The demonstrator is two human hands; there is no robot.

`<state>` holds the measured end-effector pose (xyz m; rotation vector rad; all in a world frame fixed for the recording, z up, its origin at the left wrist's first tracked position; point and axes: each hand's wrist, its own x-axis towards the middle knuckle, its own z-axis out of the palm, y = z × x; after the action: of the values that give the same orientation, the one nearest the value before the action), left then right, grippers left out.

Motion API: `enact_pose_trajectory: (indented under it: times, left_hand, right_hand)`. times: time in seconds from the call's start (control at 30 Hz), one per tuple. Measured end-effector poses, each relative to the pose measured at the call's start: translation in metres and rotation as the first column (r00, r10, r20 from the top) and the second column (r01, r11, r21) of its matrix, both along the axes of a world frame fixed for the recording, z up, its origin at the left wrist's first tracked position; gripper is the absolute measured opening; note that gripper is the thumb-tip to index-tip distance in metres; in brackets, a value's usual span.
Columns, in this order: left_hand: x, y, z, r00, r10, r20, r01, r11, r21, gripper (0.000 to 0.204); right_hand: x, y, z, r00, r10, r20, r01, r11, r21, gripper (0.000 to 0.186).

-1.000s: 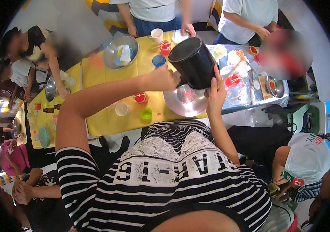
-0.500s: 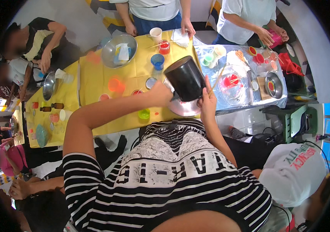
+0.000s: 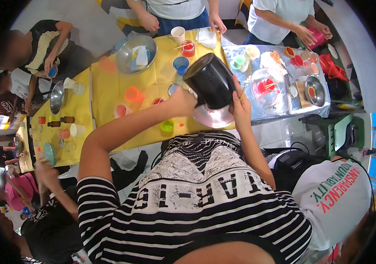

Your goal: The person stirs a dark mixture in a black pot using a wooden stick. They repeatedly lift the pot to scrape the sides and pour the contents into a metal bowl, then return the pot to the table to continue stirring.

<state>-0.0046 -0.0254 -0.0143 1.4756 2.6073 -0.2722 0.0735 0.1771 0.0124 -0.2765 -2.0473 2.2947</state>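
Observation:
My left hand [image 3: 182,102] is closed at the near left side of a black cooking pot [image 3: 210,82], apparently around its handle, which the fingers hide. The pot is tilted, its base up and away from me, over a shiny metal bowl [image 3: 214,119]. Close against the pot's right side, my right hand [image 3: 240,103] is closed on a thin wooden stick [image 3: 242,90]. Whatever is inside the pot is hidden. Just left of my left hand is a red-filled cup [image 3: 158,101], and a yellow-green cup [image 3: 167,126] stands near the table's front edge.
Beyond the pot stand a blue cup [image 3: 181,65], a jar of red stuff [image 3: 188,49] and a large metal basin [image 3: 136,55]. Orange cups [image 3: 133,93] are on the yellow-covered table. A clear plastic tray [image 3: 269,90] lies to the right on a silver cover. Several people surround the table.
The pot has tilted a little further and shifted slightly away and left, with both my hands staying at it. At the lower left, another person's arm has lifted.

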Motion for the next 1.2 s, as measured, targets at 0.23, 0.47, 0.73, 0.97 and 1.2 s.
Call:
enact_pose_trajectory:
  times: [0.23, 0.47, 0.73, 0.97, 1.2]
  left_hand:
    - [-0.017, -0.014, 0.02, 0.703, 0.152, 0.695, -0.5, 0.8, 0.33, 0.037]
    - [-0.009, -0.053, 0.024, 0.695, -0.24, 0.677, -0.569, 0.391, 0.723, 0.031]
    - [-0.001, -0.051, 0.038, 0.96, -0.237, 0.148, -0.051, 0.372, 0.927, 0.026]
    - [0.012, -0.041, 0.05, 0.997, -0.057, -0.055, 0.077, 0.556, 0.828, 0.029]
    - [0.004, -0.011, 0.042, 0.974, -0.156, -0.164, 0.227, 0.697, 0.68, 0.033]
  right_hand:
    - [-0.008, 0.041, -0.03, 0.976, -0.218, 0.002, 0.21, 0.946, 0.245, 0.039]
    - [-0.004, 0.102, -0.078, 0.962, -0.232, 0.147, 0.023, 0.6, 0.8, 0.032]
    - [-0.003, 0.058, -0.127, 0.904, 0.236, 0.357, -0.428, 0.461, 0.778, 0.024]
    - [0.0, 0.037, -0.059, 0.953, 0.108, -0.284, 0.16, 0.616, 0.772, 0.016]
    - [-0.027, 0.015, 0.018, 0.745, 0.603, -0.287, 0.184, 0.227, 0.956, 0.027]
